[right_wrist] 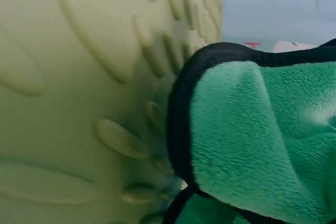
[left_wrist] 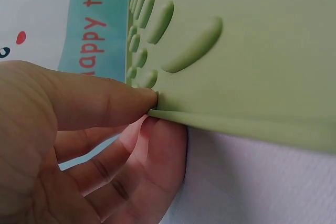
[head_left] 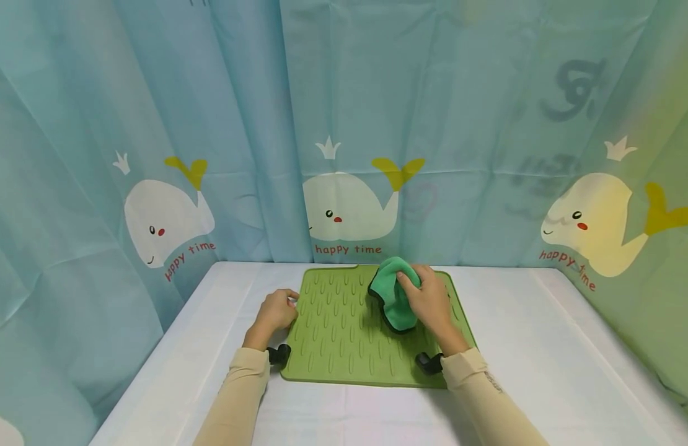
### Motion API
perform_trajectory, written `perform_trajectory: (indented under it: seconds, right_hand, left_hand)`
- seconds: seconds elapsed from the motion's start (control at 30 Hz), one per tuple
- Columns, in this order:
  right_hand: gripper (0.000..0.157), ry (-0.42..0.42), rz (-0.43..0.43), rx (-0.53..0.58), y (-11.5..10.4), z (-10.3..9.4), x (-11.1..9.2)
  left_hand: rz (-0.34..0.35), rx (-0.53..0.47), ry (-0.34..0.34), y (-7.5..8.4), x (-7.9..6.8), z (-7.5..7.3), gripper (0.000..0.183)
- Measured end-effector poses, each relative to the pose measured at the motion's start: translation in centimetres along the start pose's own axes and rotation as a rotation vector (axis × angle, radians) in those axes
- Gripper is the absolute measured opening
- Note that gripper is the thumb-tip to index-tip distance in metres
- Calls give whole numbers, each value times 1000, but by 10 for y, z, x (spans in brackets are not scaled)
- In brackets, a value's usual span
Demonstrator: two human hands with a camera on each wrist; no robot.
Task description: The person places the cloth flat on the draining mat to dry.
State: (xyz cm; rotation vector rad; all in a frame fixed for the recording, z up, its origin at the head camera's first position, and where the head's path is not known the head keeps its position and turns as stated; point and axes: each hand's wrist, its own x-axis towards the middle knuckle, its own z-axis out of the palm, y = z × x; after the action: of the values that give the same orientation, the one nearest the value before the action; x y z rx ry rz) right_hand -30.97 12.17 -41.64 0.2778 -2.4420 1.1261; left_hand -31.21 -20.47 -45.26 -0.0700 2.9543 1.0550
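A green ridged silicone mat [head_left: 333,334] lies on the white table. My left hand [head_left: 279,310] pinches its left edge; in the left wrist view the thumb [left_wrist: 115,100] presses on top and the fingers [left_wrist: 163,150] are under the rim. Over the right part of the mat, my right hand [head_left: 430,300] grips a green plush cloth [head_left: 391,291] with black edging. The cloth hangs in folds below the fingers. In the right wrist view the cloth [right_wrist: 241,129] fills the right side, close to the mat's raised ridges, and the hand itself is out of sight.
White table surface [head_left: 545,359] extends on both sides of the mat. Behind it hangs a blue-green curtain [head_left: 467,111] printed with whales. Each wrist wears a black camera mount, the left one [head_left: 279,355] and the right one [head_left: 429,363] both close above the mat.
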Motion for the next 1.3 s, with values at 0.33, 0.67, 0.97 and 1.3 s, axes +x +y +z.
perform_trajectory:
  seconds: [0.33, 0.67, 0.97, 1.3]
  right_hand:
    - [49, -194, 85, -139, 8, 20, -3]
    - [42, -344, 84, -215, 13, 28, -3]
    - [53, -470, 49, -107, 14, 15, -4]
    - [54, -418, 0, 120, 33, -35, -10]
  left_hand:
    - [2, -1, 4, -1, 0, 1, 45]
    - [-6, 17, -1, 2, -2, 0, 45]
    - [-12, 10, -13, 2, -3, -2, 41]
    - [89, -7, 42, 22, -9, -11, 28]
